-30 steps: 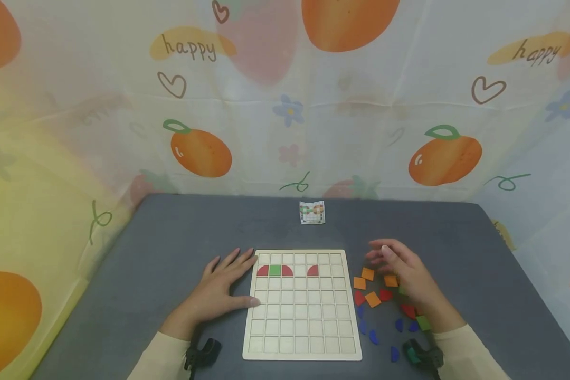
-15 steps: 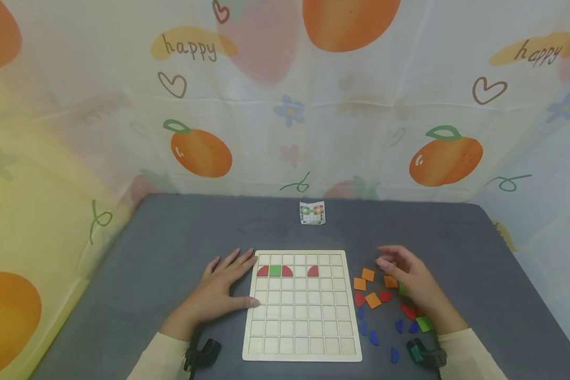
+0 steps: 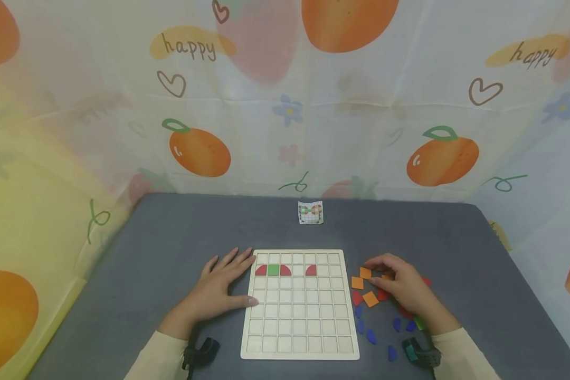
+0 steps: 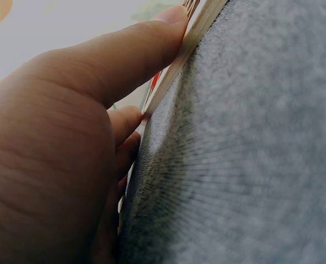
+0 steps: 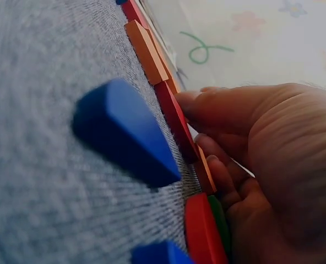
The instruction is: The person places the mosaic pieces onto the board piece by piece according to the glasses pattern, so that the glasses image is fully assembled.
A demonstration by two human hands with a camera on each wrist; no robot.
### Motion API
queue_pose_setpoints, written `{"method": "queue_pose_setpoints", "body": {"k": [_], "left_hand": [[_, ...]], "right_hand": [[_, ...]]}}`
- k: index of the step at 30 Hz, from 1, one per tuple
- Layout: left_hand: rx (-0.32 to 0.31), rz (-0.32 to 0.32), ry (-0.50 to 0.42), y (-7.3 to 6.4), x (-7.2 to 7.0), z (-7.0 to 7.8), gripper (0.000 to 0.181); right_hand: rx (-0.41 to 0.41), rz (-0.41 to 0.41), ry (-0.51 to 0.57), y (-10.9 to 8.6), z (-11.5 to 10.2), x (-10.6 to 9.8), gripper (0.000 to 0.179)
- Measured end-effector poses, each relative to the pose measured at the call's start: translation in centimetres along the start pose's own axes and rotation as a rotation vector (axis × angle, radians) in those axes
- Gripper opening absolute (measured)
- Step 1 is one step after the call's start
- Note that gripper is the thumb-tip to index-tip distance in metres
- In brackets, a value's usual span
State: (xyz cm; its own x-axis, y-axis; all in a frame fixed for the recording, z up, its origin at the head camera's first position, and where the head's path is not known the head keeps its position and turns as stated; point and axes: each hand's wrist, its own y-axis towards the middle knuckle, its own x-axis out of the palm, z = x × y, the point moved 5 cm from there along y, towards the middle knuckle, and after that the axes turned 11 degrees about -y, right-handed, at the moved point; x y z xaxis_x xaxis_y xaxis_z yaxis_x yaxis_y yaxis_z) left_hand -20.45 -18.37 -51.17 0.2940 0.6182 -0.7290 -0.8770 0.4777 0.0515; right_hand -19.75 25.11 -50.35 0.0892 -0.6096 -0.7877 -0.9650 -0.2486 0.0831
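Observation:
My left hand lies spread at the left edge of a pale wooden grid board, thumb and fingertips touching its rim. In the left wrist view, the thumb rests on the board's edge. One row of the board holds a green square and several red quarter-circle pieces. My right hand is over the loose pieces, thumb and index fingertips apart beside an orange square. In the right wrist view, its thumb comes close to a red piece. The palm hides some pieces.
Several blue half-round pieces lie right of the board, near more orange squares and a green piece. A small patterned card lies at the back of the grey table. A printed curtain hangs behind.
My right hand has lowered and come back toward the board, its fingertips now at the orange squares instead of beyond them. The left hand and the board stay put.

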Motion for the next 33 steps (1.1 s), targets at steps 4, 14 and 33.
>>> {"method": "queue_pose_setpoints", "body": {"k": [4, 14, 33], "left_hand": [[-0.002, -0.001, -0.001, 0.0, 0.0, 0.03, 0.104], [-0.009, 0.001, 0.001, 0.03, 0.03, 0.09, 0.103], [0.001, 0.012, -0.018, -0.04, -0.21, 0.49, 0.103]], "right_hand": [[-0.018, 0.044, -0.007, -0.05, -0.12, -0.12, 0.032], [-0.019, 0.046, -0.003, -0.09, -0.13, -0.1, 0.035], [-0.021, 0.054, 0.044, -0.1, -0.2, -0.21, 0.031]]}}
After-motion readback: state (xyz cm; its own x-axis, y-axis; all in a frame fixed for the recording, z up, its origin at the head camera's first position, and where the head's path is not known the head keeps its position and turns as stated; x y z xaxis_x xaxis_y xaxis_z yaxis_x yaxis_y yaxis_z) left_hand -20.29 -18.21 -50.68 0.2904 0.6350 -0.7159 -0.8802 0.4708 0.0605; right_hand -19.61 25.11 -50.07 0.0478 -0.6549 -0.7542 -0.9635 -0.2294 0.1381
